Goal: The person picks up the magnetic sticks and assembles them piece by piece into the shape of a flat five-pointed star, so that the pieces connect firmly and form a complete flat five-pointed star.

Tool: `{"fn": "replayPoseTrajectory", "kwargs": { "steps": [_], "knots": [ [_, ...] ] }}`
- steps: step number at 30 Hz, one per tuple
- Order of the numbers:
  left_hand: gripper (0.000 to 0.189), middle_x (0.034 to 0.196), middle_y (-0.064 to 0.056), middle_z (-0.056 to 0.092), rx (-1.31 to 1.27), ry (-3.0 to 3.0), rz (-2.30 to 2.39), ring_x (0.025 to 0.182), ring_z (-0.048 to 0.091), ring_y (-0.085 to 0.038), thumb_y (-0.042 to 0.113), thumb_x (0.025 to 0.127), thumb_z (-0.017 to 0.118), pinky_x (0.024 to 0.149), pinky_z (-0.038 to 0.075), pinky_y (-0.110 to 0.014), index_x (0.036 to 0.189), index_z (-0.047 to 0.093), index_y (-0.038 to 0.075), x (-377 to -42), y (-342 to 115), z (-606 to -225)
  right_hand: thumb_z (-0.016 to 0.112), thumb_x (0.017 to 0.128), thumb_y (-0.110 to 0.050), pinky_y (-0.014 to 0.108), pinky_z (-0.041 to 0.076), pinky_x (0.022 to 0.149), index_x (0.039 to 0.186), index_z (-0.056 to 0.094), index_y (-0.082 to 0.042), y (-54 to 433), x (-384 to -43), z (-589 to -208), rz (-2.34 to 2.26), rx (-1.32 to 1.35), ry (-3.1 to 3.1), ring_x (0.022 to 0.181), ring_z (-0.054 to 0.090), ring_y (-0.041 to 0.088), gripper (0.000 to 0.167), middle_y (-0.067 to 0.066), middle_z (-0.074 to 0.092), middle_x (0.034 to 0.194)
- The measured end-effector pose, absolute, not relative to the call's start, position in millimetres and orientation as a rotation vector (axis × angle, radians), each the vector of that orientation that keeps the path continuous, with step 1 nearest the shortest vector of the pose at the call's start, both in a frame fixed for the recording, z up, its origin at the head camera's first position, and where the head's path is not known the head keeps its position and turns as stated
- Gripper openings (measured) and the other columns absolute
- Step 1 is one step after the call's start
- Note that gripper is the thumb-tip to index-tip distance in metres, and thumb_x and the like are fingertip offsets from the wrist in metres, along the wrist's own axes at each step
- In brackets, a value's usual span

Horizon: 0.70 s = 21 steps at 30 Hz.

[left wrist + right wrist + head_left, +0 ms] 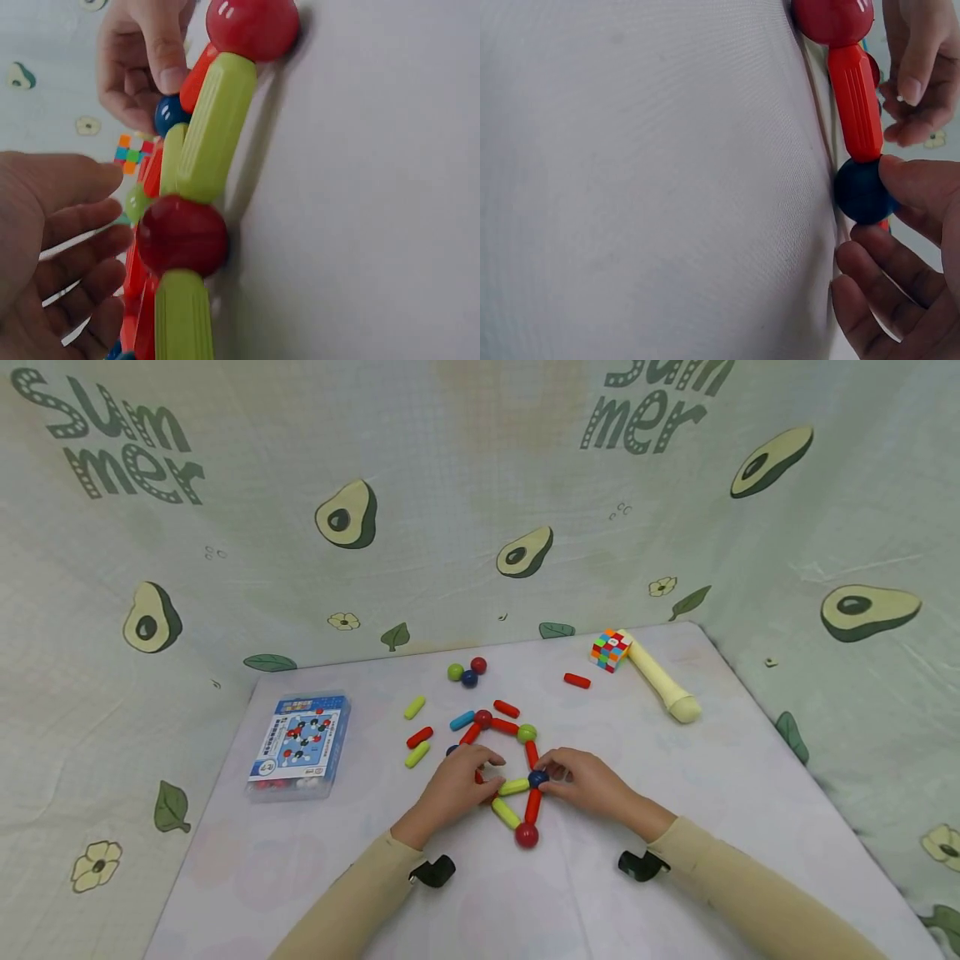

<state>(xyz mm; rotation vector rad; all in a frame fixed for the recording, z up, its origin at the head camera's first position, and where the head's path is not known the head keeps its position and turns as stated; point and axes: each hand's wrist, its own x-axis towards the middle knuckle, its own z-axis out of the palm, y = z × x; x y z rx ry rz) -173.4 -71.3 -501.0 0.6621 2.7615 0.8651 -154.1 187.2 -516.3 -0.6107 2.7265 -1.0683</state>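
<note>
My right hand (588, 783) pinches a dark blue ball (864, 193) between thumb and fingers. That ball belongs to a flat figure of magnetic rods and balls lying on the table. From it a red rod (532, 807) runs to the near red ball (527, 836), and a yellow-green rod (514, 787) points toward my left hand (453, 781). In the left wrist view, my left hand's loosely bent fingers stand beside another red ball (182, 235), with a gap between them. This hand partly covers the figure's left side in the head view.
Loose rods lie left of and behind the figure, including a blue rod (462, 721). Farther back are a loose green ball (455, 672), a red and a blue one. A boxed set (300, 739) lies left; a puzzle cube (611, 650) and pale yellow stick (660, 677) lie back right.
</note>
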Motion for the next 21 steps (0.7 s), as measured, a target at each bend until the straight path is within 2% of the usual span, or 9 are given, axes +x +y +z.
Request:
{"fn": "replayPoseTrajectory", "kwargs": {
  "steps": [7, 14, 21],
  "knots": [
    [0.039, 0.126, -0.001, 0.065, 0.616, 2.809, 0.890, 0.106, 0.062, -0.018, 0.032, 0.096, 0.073, 0.089, 0.055, -0.032, 0.130, 0.066, 0.015, -184.7, -40.8, -499.7, 0.077, 0.093, -0.028, 0.029, 0.054, 0.080, 0.117, 0.068, -0.021, 190.3, -153.8, -519.4, -1.105, -0.629, 2.714, 0.090, 0.059, 0.007, 0.027, -0.013, 0.066, 0.100],
    [0.043, 0.134, 0.000, 0.060, 0.575, 2.856, 0.850, 0.105, 0.060, -0.013, 0.030, 0.097, 0.072, 0.091, 0.054, -0.027, 0.136, 0.062, 0.016, -197.6, -21.8, -505.2, 0.076, 0.093, -0.027, 0.031, 0.054, 0.081, 0.113, 0.069, -0.023, 192.1, -153.5, -521.1, -1.135, -0.679, 2.686, 0.089, 0.060, 0.005, 0.021, -0.016, 0.065, 0.097],
    [0.041, 0.127, 0.002, 0.062, 0.572, 2.864, 0.827, 0.095, 0.056, -0.011, 0.028, 0.097, 0.072, 0.082, 0.051, -0.022, 0.136, 0.064, 0.019, -206.2, -10.6, -508.1, 0.073, 0.096, -0.028, 0.030, 0.054, 0.081, 0.114, 0.069, -0.022, 197.4, -156.9, -521.1, -1.153, -0.663, 2.683, 0.089, 0.061, 0.006, 0.020, -0.015, 0.066, 0.096]
  ]
}}
